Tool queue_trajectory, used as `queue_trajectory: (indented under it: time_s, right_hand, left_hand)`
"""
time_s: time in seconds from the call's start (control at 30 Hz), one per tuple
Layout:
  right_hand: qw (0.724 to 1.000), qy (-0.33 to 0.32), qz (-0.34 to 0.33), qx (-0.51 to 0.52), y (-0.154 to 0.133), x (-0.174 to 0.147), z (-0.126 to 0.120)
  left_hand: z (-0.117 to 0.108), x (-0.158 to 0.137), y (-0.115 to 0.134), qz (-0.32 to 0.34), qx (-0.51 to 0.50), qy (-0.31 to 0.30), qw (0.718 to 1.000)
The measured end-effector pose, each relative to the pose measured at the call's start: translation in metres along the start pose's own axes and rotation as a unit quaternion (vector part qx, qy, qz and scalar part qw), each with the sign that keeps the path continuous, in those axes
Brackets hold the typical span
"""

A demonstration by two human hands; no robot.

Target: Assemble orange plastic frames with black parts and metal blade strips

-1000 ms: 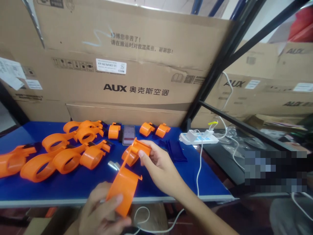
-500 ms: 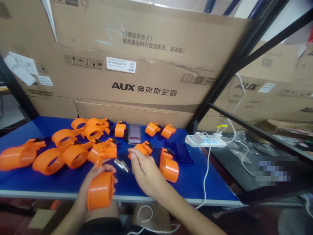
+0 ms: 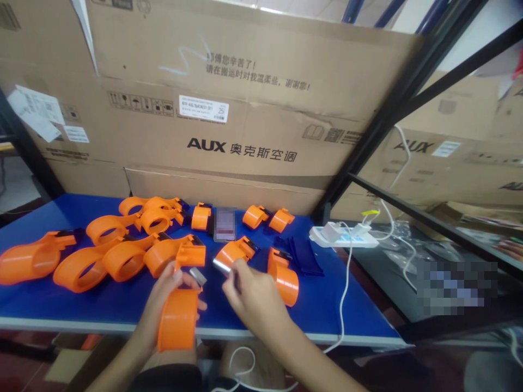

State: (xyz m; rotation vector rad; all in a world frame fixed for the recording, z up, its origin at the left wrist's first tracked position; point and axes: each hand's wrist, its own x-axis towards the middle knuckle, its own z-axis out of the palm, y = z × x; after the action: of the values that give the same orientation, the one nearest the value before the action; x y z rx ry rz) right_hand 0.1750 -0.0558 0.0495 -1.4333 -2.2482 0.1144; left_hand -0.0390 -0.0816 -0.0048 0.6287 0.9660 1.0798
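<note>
My left hand (image 3: 166,286) is closed around an orange plastic tape dispenser (image 3: 177,320), held upright over the table's front edge with its ring end down. In my right hand (image 3: 254,291), thumb and fingers pinch a small shiny metal plate (image 3: 222,266). A second metal plate (image 3: 198,276) lies beside my left fingers, partly hidden by them. Just beyond my right hand is another orange dispenser (image 3: 232,251) with a dark clip at its end. To the right of that hand stands one more dispenser (image 3: 285,283).
Several orange dispensers (image 3: 122,260) cover the left of the blue table (image 3: 134,307). A phone (image 3: 224,223) lies at the back. Dark blue pieces (image 3: 305,256) and a white power strip (image 3: 345,235) with a cable are on the right. Cardboard (image 3: 245,179) walls off the rear.
My right hand has picked up one of the two metal plates and drawn back slightly. My left hand has shifted a little to the right with the dispenser.
</note>
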Motion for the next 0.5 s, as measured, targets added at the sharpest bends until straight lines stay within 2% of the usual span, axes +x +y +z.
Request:
queue_trajectory:
  time_s: [0.1, 0.23, 0.33, 0.5]
  right_hand:
    - [0.988, 0.027, -0.008, 0.151, 0.011, 0.010, -0.023]
    - [0.962, -0.018, -0.013, 0.273, 0.021, 0.019, -0.030]
    - [0.950, -0.039, -0.006, 0.310, 0.025, 0.019, -0.027]
    - [0.949, -0.012, 0.011, 0.315, 0.028, 0.015, -0.031]
  left_hand:
    - [0.014, -0.006, -0.004, 0.032, 0.010, -0.014, 0.999]
    - [0.028, -0.007, -0.004, 0.013, -0.010, -0.075, 0.997]
    - [0.028, -0.004, -0.004, -0.006, -0.021, -0.109, 0.994]
    - [0.022, -0.002, -0.007, -0.022, -0.063, -0.161, 0.985]
